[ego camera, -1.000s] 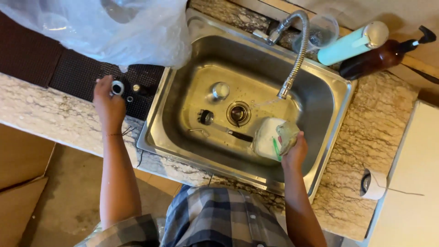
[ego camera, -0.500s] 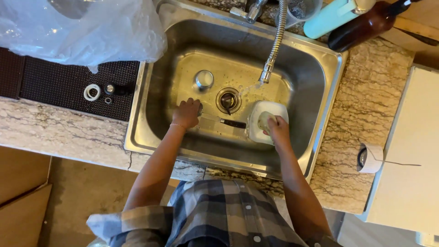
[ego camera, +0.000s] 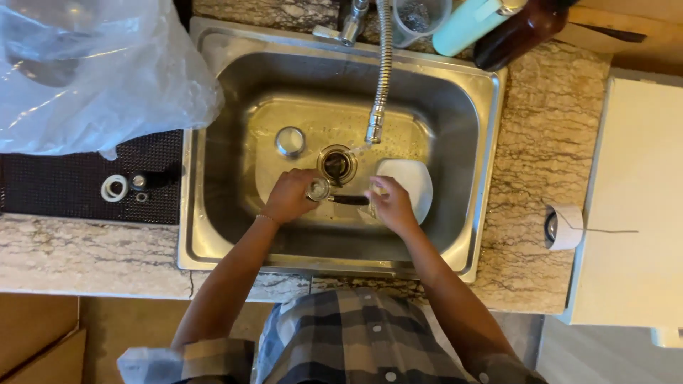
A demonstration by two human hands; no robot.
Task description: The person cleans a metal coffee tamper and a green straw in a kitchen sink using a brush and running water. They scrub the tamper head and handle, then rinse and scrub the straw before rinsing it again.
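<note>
Steel sink point(ego camera: 455, 107) holds both hands low in its basin, close by the drain point(ego camera: 336, 163). The left hand point(ego camera: 288, 197) curls around a small round metal piece point(ego camera: 318, 189), fingers closed on it. The right hand point(ego camera: 390, 204) grips the far end of a dark handle point(ego camera: 348, 200) that runs between the two hands, and it rests over a white container point(ego camera: 413, 185) lying just beyond it. The hose faucet point(ego camera: 376, 128) hangs above and between the hands. This looks like a rinsing step; next calls for a steady hold, since wet metal slips easily.
</note>
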